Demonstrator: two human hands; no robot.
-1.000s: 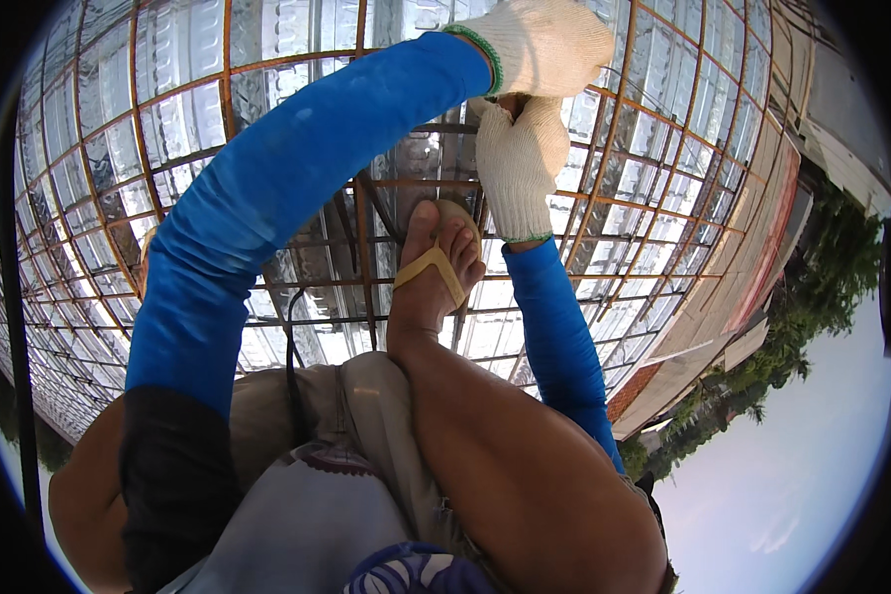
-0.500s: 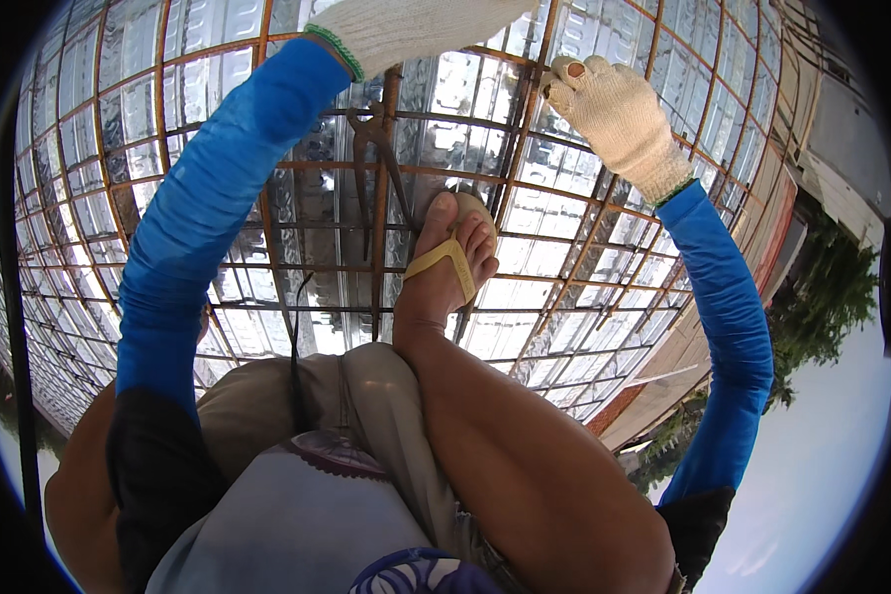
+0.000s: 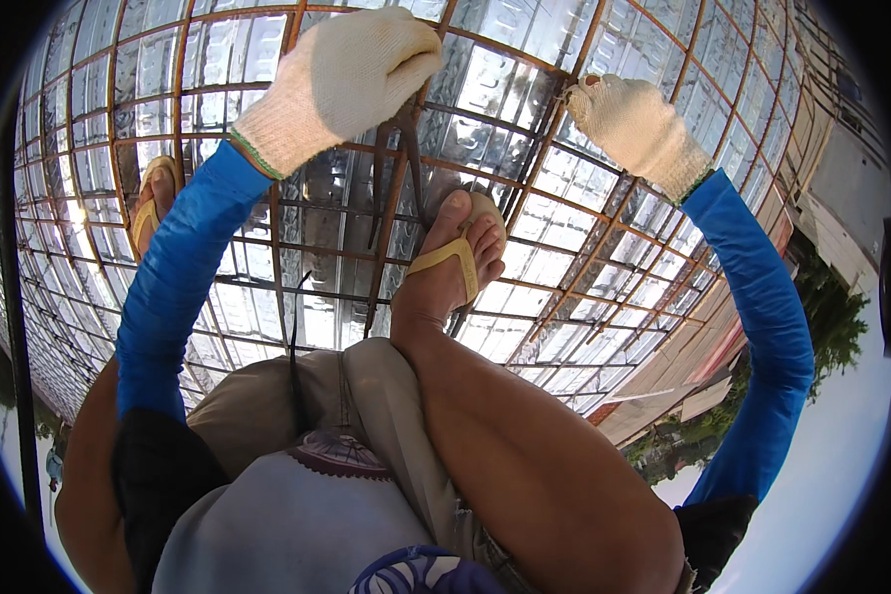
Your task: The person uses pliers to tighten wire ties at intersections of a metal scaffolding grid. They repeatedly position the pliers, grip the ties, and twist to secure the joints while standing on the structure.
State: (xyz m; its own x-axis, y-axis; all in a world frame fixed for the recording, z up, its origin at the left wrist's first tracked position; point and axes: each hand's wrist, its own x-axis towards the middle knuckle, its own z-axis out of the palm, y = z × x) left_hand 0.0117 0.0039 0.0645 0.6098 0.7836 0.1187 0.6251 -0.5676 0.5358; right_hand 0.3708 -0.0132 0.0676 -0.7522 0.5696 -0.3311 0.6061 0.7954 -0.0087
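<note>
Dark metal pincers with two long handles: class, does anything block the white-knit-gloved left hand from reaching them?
Nothing visible does: the left hand covers the upper end of the pincers; whether they touch is hidden. One rusty steel bar shows between the handles.

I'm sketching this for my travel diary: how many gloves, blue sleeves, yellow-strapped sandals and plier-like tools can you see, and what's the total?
Gloves: 2
Blue sleeves: 2
Yellow-strapped sandals: 2
Plier-like tool: 1, partly hidden
Total: 7
</note>
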